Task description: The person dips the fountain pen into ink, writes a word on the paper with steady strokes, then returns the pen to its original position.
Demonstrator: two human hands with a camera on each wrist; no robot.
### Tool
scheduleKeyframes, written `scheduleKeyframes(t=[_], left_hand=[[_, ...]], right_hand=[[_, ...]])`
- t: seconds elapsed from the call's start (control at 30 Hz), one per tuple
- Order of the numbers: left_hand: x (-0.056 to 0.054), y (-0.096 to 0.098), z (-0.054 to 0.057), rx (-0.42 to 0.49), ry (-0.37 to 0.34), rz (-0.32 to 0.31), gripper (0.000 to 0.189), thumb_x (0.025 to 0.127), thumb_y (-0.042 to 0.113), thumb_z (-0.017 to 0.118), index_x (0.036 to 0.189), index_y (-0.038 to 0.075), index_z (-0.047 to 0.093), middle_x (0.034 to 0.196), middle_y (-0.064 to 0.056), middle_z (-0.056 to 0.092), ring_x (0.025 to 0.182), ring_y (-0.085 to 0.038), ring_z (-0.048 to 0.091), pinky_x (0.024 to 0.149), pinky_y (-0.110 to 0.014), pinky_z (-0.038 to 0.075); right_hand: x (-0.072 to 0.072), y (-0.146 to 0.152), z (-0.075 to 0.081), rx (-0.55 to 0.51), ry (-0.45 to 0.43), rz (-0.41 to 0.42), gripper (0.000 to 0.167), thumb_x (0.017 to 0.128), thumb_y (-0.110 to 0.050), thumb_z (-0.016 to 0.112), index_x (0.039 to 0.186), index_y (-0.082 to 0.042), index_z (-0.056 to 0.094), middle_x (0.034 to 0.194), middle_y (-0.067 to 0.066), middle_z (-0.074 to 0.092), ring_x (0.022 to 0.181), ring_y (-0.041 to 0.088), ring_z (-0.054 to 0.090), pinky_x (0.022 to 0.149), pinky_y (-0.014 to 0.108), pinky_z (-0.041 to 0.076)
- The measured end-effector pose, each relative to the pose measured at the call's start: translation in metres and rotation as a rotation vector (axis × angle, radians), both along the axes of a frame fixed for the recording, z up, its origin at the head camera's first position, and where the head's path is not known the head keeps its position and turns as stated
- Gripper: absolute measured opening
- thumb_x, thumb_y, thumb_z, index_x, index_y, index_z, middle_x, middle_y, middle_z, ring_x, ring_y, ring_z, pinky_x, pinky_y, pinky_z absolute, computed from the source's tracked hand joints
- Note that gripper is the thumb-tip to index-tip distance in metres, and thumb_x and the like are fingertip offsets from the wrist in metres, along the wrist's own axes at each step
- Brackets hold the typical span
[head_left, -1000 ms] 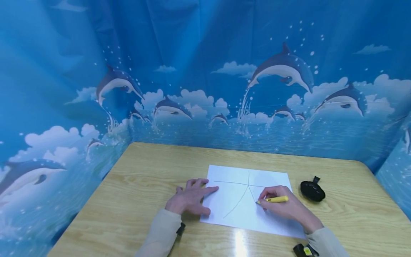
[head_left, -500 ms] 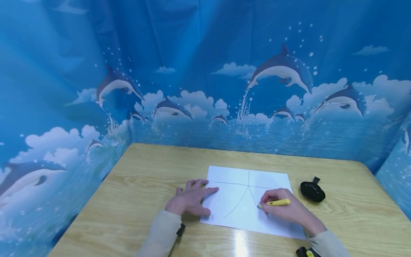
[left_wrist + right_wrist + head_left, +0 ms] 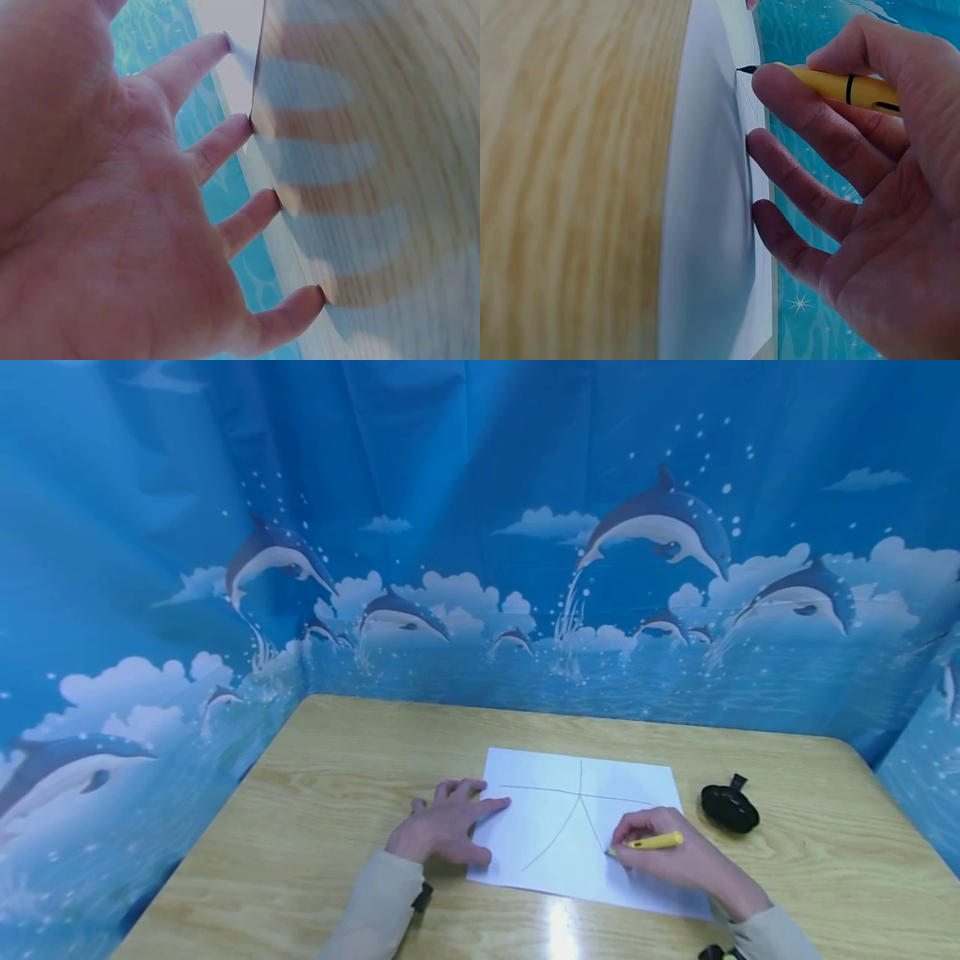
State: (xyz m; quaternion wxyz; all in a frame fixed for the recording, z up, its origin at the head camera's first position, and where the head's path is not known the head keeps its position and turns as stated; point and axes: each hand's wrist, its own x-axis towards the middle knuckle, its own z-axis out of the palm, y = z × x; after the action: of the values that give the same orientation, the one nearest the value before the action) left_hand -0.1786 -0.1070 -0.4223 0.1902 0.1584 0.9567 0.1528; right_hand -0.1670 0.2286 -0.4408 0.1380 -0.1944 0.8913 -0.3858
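A white sheet of paper (image 3: 622,889) lies on the table, bearing thin dark lines: one across, a short upright one above it, and two strokes spreading downward from where they cross. My right hand (image 3: 671,856) pinches a yellow fountain pen (image 3: 658,841) between thumb and fingers. In the right wrist view the dark nib (image 3: 746,70) meets the sheet, and the lower fingertips rest at its surface. My left hand (image 3: 444,831) is spread over the sheet's left edge. In the left wrist view its fingertips (image 3: 240,124) press along the paper's border and the wood.
The wood-grain table (image 3: 315,827) reaches back to a blue curtain (image 3: 450,652) printed with dolphins. To the right of the paper sits a small black oval object (image 3: 730,808) with a short tab. Each wrist wears a black device (image 3: 423,896).
My right hand and the pen have slid down and slightly right, lengthening the right-hand downward stroke. More of the cross line's right end now shows. The left hand stays put.
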Motion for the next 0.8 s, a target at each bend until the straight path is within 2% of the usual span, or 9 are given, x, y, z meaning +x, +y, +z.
scheduleKeyframes(t=[0.33,0.8], left_hand=[[0.0002,0.0002,-0.0003,0.004,-0.005,0.004,0.080,0.078,0.041,0.077,0.152,0.043,0.046,0.166,0.001,0.031,0.152,-0.042,0.022,0.109,-0.086,0.021],[0.0001,-0.0001,0.0014,-0.002,-0.007,-0.004,0.080,0.077,0.041,0.076,0.152,0.043,0.046,0.166,0.001,0.031,0.152,-0.041,0.022,0.108,-0.086,0.021]], right_hand=[[0.0038,0.0039,-0.0005,0.005,-0.006,0.026,0.004,0.088,-0.020,0.073,0.092,-0.019,0.074,0.079,-0.007,0.068,0.070,0.004,0.058,0.063,0.021,0.047],[0.0050,0.0086,-0.0024,-0.053,-0.020,0.049,0.005,0.087,-0.017,0.074,0.091,-0.016,0.073,0.082,-0.004,0.068,0.071,0.003,0.058,0.060,0.020,0.049]])
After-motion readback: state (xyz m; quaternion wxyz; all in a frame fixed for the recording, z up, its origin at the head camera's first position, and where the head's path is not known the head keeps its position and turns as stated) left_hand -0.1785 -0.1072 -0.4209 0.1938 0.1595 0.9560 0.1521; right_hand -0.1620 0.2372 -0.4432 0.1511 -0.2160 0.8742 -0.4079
